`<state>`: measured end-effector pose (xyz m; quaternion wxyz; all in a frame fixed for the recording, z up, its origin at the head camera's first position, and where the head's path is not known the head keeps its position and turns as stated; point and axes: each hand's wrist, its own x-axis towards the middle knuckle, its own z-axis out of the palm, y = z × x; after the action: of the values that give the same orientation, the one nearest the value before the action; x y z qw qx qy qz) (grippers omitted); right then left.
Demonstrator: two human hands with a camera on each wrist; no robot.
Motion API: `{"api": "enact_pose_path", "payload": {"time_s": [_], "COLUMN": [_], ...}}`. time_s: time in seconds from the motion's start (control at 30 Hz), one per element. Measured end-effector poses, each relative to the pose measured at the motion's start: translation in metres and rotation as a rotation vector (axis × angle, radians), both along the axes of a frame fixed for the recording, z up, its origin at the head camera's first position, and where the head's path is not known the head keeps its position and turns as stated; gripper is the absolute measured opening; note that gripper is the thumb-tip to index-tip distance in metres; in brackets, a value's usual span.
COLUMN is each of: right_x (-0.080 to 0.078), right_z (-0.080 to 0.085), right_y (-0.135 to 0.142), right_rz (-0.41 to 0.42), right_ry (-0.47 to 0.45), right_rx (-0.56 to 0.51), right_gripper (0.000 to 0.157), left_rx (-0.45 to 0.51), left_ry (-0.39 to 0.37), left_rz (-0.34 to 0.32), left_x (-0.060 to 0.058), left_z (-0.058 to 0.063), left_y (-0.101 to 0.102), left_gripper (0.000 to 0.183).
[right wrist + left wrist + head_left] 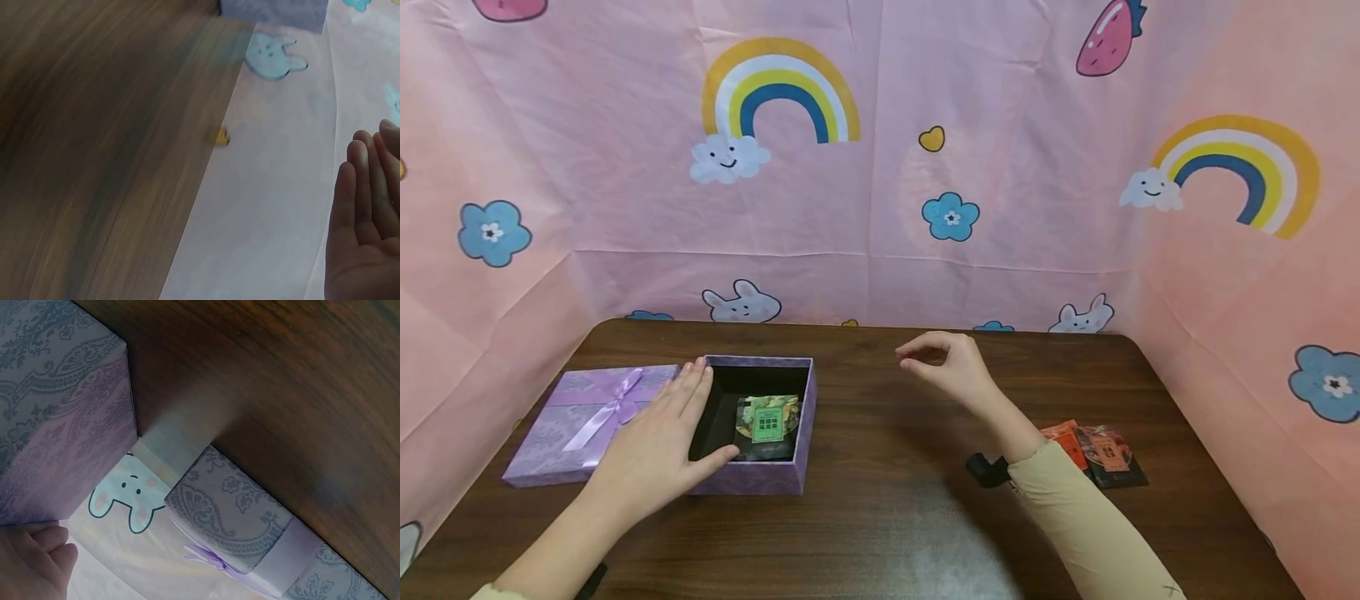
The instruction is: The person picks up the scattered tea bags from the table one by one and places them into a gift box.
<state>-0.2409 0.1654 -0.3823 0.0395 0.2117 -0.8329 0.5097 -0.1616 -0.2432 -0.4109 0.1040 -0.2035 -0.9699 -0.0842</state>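
Observation:
My left hand (655, 437) lies along the left side of an uncovered purple gift box (752, 478), its fingers straight over the rim and its thumb by the near corner. Inside the black interior is a sachet (769, 425) with a green label. In the left wrist view, fingertips (50, 547) show at the edge of the patterned box wall. To the left lies the box's lid (561, 421), topped with a lilac ribbon bow. My right hand (951, 371) is raised over the table right of the box, fingers gently bent towards the thumb, holding nothing.
Two sachets, an orange-red one (1066, 440) and a black one with an orange label (1112, 454), lie partly behind my right forearm. A black wrist strap piece (987, 471) shows there. Pink printed cloth (880, 167) hangs behind and beside the brown wooden table (880, 533).

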Motion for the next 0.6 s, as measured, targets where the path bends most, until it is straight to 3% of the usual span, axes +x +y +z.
{"api": "enact_pose_path", "payload": {"time_s": [0.6], "right_x": [0.023], "right_z": [-0.001], "right_y": [0.11], "right_rz": [-0.202], "right_ry": [0.006], "right_rx": [0.162], "right_gripper": [0.019], "left_rx": [0.016], "left_ry": [0.022], "left_rz": [-0.013], "left_x": [-0.001], "left_z": [-0.002], "left_y": [-0.001], "left_gripper": [0.111]}}
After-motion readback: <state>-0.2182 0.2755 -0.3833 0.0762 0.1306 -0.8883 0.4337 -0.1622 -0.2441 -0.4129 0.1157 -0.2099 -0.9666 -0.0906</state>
